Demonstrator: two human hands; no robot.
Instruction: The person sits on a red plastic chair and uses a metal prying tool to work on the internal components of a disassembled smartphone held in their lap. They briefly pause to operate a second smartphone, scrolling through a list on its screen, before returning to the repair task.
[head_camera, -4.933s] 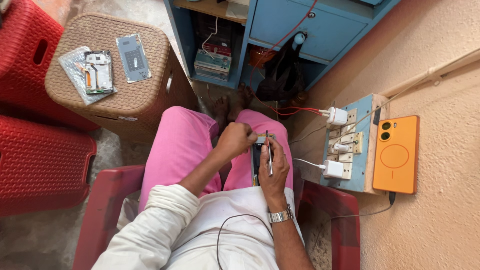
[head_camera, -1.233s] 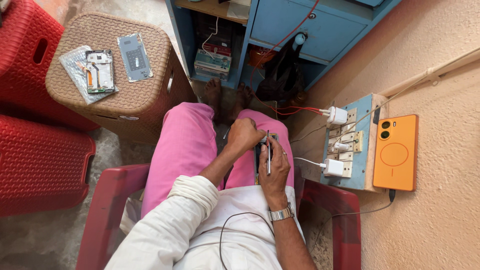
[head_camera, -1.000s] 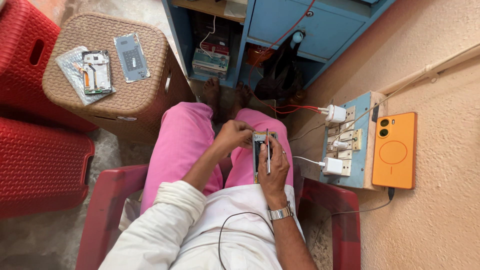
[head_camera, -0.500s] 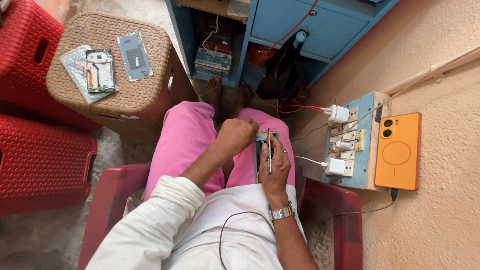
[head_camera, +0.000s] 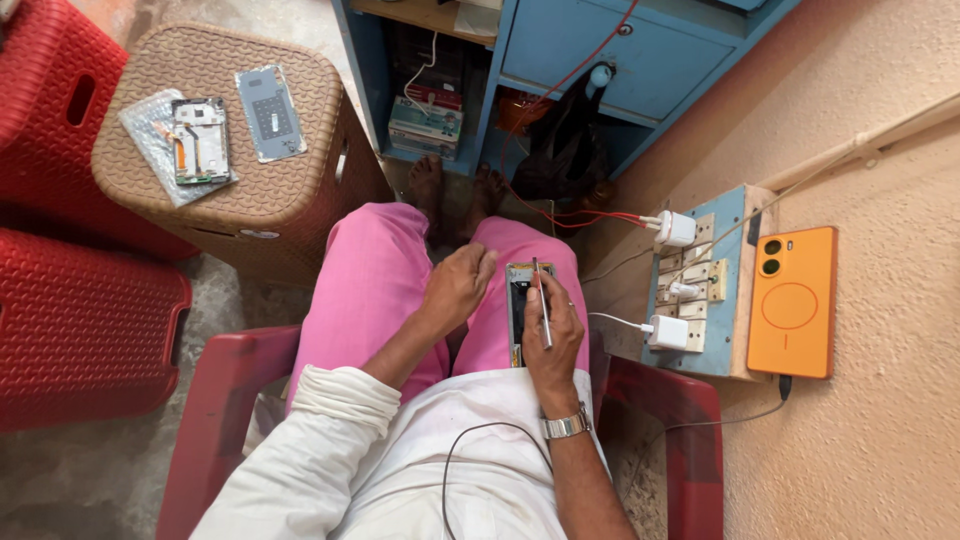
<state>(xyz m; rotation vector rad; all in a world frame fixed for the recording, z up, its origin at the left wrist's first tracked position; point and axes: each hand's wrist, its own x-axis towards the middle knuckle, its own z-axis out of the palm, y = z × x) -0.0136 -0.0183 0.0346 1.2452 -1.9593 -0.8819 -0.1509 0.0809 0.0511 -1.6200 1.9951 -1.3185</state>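
On the lap, right hand (head_camera: 553, 335) fingers (head_camera: 560, 300) grip opened phone (head_camera: 520, 305).

We see woven brown plastic wicker on the stool (head_camera: 290, 190), and crinkled clear plastic film (head_camera: 150, 140) under a dismantled phone frame (head_camera: 200, 140). The red chair (head_camera: 660, 420) is smooth, slightly glossy moulded plastic. The trousers (head_camera: 370, 280) are matt pink cloth, the shirt sleeve (head_camera: 330, 420) white cloth. The wristwatch (head_camera: 566, 426) and the thin tool (head_camera: 541, 300) in the right hand (head_camera: 553, 335) look like shiny metal. The orange phone (head_camera: 792, 300) has a matt back; the wall (head_camera: 880, 420) is rough plaster, the cabinet (head_camera: 640, 60) painted blue wood.
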